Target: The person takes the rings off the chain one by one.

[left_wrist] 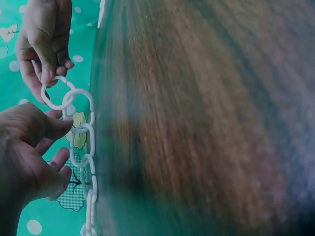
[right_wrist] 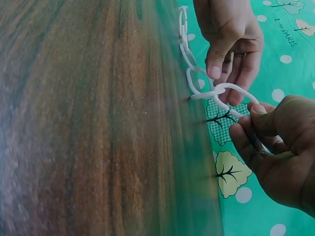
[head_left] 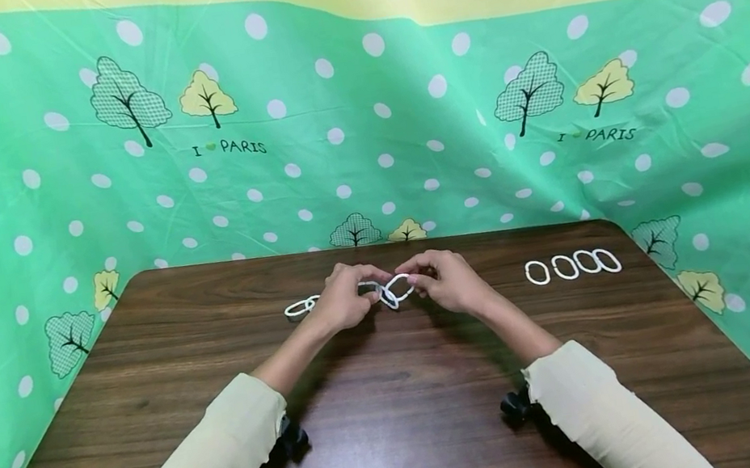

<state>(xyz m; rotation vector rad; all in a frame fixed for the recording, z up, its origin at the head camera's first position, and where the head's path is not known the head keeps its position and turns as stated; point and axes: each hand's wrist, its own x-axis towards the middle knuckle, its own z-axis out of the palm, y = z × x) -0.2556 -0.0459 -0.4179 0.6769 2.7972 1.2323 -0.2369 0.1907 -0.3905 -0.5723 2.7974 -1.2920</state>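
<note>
A chain of white oval plastic links point(left_wrist: 92, 140) runs sideways near the far side of the table. My right hand point(head_left: 448, 279) pinches the end link point(right_wrist: 241, 88) between thumb and fingertips and holds it tilted up. Beside it, my left hand point(head_left: 341, 298) pinches the neighbouring link between thumb and index finger. These two links hook through each other. Farther links of the chain point(head_left: 288, 311) trail out left of my left hand, partly hidden behind it. In the left wrist view, the links hang together in a row past my left fingers.
Several loose white links point(head_left: 529, 273) lie in a row on the table's right, the rightmost ones overlapping. The brown wooden table point(head_left: 408, 441) ends at a far edge against a green dotted cloth point(head_left: 297, 115). Black wrist mounts point(head_left: 294, 438) sit under both sleeves.
</note>
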